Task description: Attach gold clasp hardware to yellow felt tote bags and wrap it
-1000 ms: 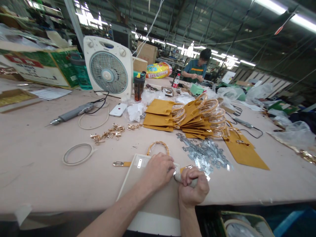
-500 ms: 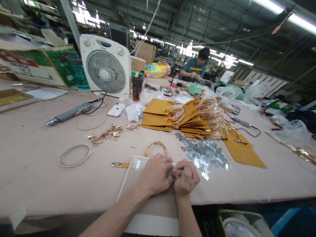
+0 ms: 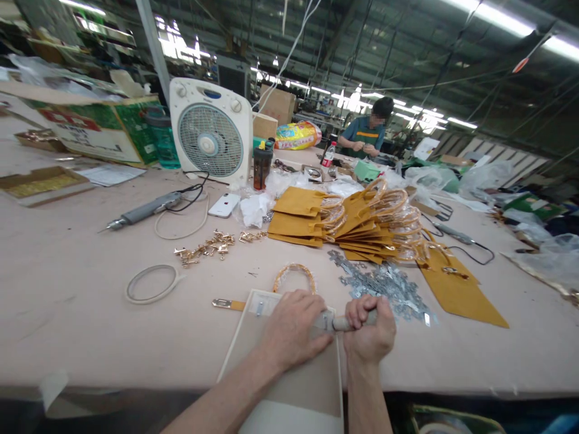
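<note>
A flat beige bag piece (image 3: 312,386) with pale edging lies at the table's front, tilted in view. Its yellow handle (image 3: 295,271), wrapped in clear plastic, projects from the far edge. A small metal plate (image 3: 260,308) sits near its upper left corner, and a yellow strap with a metal end (image 3: 228,304) sticks out left. My left hand (image 3: 294,331) lies over the upper part, fingers stretched out. My right hand (image 3: 371,331) is closed round a tool with a pale, round handle (image 3: 342,324). The tool's tip, by my left fingers at the upper right corner, is unclear.
Beyond my right hand is a heap of metal plates (image 3: 384,283), with stacked yellow bag pieces (image 3: 298,220) behind. To the left lie a tape roll (image 3: 151,284), gold fittings (image 3: 205,247), an electric screwdriver (image 3: 145,211) and a phone (image 3: 225,205). A fan (image 3: 210,135) stands behind; a co-worker (image 3: 364,132) is farther back.
My right hand has moved right, away from my left, and the pale tool handle now shows in it. The view has shifted, so the table things sit farther right.
</note>
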`<move>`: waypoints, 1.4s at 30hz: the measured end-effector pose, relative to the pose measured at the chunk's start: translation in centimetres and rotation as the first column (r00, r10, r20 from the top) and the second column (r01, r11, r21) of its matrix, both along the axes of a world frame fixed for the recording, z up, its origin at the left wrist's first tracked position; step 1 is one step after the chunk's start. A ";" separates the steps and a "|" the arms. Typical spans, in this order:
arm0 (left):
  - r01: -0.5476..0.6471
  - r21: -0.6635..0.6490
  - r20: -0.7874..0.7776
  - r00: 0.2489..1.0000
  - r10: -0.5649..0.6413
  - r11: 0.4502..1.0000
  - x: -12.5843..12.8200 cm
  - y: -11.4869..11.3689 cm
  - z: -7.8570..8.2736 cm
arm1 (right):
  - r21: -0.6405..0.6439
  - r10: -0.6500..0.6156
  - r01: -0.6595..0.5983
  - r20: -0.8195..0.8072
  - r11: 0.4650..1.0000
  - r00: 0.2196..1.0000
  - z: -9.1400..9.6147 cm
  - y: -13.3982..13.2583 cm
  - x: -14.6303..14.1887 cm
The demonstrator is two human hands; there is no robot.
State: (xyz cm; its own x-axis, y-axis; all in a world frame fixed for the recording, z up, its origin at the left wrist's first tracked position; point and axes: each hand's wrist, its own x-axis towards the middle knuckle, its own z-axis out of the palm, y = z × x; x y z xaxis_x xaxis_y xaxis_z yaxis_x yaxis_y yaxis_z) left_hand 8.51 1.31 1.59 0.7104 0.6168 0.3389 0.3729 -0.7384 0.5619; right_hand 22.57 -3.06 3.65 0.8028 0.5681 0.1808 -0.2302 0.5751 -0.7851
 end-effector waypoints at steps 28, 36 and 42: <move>-0.001 0.017 -0.057 0.998 0.002 1.000 -0.1 0.0 0.3 | -0.233 0.198 -0.142 0.239 0.962 0.951 -0.6 0.9 -0.7; -0.016 0.033 -0.052 0.998 0.018 0.999 -0.1 -0.2 0.2 | 0.058 0.136 -0.160 0.299 0.985 0.945 0.1 0.3 -1.4; -0.007 0.043 -0.052 0.999 0.009 0.999 -0.1 -0.2 0.3 | 0.002 0.192 -0.201 0.283 0.980 0.940 -0.5 -0.1 -1.3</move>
